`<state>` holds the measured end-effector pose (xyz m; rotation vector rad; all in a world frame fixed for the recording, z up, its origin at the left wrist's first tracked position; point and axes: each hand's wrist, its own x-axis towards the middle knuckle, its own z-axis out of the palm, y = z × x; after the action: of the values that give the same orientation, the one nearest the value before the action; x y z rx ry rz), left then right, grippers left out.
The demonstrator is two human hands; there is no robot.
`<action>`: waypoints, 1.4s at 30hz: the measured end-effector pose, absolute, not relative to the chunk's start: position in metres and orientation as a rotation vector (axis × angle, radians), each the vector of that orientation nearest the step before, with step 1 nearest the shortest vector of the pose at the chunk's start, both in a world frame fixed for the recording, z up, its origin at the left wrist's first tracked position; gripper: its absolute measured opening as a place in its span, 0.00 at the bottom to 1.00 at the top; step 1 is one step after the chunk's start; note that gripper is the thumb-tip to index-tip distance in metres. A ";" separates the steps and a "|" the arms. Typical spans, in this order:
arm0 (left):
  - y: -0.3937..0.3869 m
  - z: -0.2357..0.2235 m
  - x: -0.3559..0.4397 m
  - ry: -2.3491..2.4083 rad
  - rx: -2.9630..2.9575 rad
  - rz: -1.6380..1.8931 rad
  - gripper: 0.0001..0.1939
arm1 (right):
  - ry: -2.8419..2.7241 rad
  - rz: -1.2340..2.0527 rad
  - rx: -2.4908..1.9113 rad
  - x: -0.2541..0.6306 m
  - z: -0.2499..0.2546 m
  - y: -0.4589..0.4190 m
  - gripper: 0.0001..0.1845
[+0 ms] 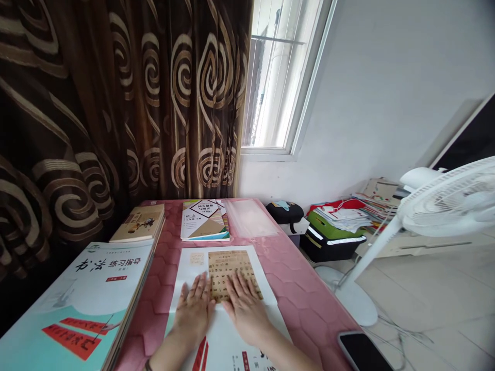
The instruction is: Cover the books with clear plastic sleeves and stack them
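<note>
An opened-out printed paper cover [232, 322] lies flat on the pink padded tabletop. Its far half shows a tan panel of handwritten characters [228, 260], and its near half carries red strips and print. My left hand [193, 309] rests palm down on it, fingers stretched out, at the left edge of the tan panel. Flat beside it, my right hand [247, 309] presses on the panel's right part with its fingers spread. Neither hand grips anything. My hands and forearms hide part of the print, and what lies under the cover cannot be seen.
Left stands a stack topped by a calligraphy workbook [96, 288], with a tan book [139, 222] behind it. Ahead lie several books [204, 221] and clear plastic sleeves [251, 219]. A phone [365, 350] sits at the right edge. A white fan [371, 252] stands on the floor.
</note>
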<state>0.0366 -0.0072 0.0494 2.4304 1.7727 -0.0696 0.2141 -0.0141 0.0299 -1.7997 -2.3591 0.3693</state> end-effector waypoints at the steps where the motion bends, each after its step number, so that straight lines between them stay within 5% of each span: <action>1: -0.006 0.048 0.029 1.832 2.421 -0.062 0.29 | -2.331 0.369 -1.881 0.224 0.031 -0.013 0.36; 10: 0.002 0.024 -0.001 2.521 2.345 0.002 0.29 | -2.215 0.328 -2.039 0.276 0.023 -0.011 0.34; 17: 0.064 0.031 0.076 1.741 2.559 0.041 0.30 | -2.203 0.376 -2.059 0.271 0.028 -0.011 0.35; 24: 0.094 0.020 0.072 1.776 2.510 0.170 0.34 | -2.207 0.294 -2.116 0.264 0.033 -0.008 0.34; 31: 0.095 0.013 0.069 1.758 2.554 0.055 0.33 | -2.368 0.421 -1.576 0.189 0.048 0.059 0.38; 42: 0.096 0.028 0.064 1.928 2.406 0.129 0.33 | -2.177 0.330 -2.062 0.262 0.030 0.092 0.40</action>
<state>0.0637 0.0962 0.0281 2.4061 1.9284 0.1294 0.2621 0.0918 0.0297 -2.0624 -2.1773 0.3296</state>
